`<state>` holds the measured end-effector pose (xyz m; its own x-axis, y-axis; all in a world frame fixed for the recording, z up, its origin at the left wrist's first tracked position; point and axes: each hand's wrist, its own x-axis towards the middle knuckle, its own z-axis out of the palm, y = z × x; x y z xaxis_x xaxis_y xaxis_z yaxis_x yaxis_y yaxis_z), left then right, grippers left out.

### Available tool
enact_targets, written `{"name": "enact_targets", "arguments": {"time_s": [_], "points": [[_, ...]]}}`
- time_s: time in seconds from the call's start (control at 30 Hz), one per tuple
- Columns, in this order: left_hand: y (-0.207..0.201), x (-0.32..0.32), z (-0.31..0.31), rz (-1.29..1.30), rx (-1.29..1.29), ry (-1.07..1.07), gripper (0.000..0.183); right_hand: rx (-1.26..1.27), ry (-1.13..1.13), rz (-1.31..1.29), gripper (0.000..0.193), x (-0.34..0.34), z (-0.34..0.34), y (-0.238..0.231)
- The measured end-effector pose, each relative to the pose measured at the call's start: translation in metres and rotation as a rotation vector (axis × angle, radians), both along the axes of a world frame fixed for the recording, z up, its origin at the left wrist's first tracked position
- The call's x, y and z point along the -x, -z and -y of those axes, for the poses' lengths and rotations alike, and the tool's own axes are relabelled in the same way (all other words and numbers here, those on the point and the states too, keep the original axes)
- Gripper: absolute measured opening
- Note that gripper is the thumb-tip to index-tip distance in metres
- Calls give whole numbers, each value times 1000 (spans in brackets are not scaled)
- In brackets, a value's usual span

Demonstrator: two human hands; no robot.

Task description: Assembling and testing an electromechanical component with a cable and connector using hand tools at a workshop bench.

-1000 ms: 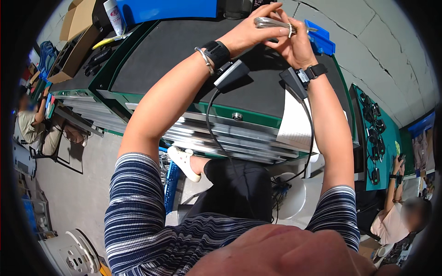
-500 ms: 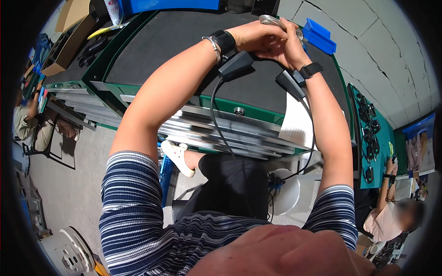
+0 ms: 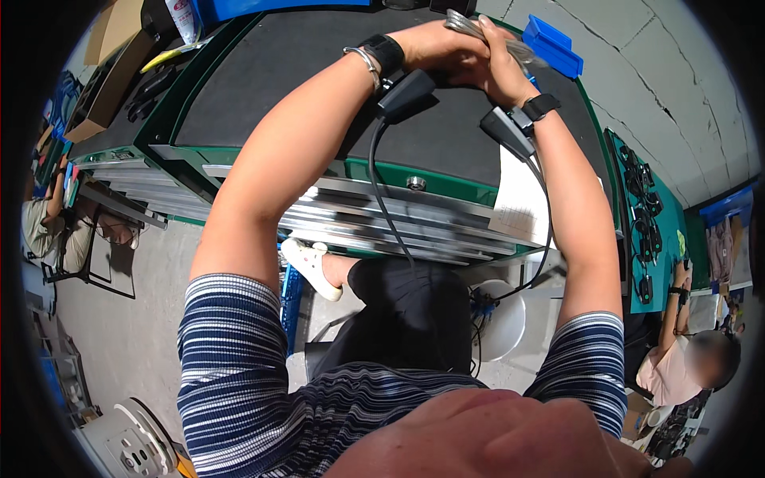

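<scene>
Both hands meet above the far right part of the dark-topped workbench (image 3: 263, 80). Between them is a looped bundle of shiny grey cable (image 3: 462, 24), whose loops stick out on both sides of the fingers. My left hand (image 3: 437, 46) has its fingers curled in against the bundle. My right hand (image 3: 502, 70) closes round it, thumb upward. The fingers overlap, so their exact grip is partly hidden. Black straps sit on both wrists, each with a black boxy plug (image 3: 406, 92) and cord hanging near it.
A blue bin (image 3: 551, 46) stands at the bench's far right corner. A white sheet of paper (image 3: 518, 199) lies by the front edge. Black devices cover a green table (image 3: 649, 231) at right, near a seated person (image 3: 673, 370). A cardboard box (image 3: 107, 80) is at far left.
Both hands have shifted slightly up in the picture with the cable bundle. The loops on the right side now stick out farther and look blurred.
</scene>
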<state>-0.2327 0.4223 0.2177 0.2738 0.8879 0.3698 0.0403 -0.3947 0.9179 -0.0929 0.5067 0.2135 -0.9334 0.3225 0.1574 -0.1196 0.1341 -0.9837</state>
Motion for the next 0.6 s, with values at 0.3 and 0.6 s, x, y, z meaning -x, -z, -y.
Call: {"name": "enact_targets", "arguments": {"time_s": [0.3,0.6], "points": [[7,-2,-5,-52,139,-266,30,86,-51,11,65,2,-13,2],[10,-12,-2,-8,45,-145,92,350,-371,39,55,-6,-33,-2]]}}
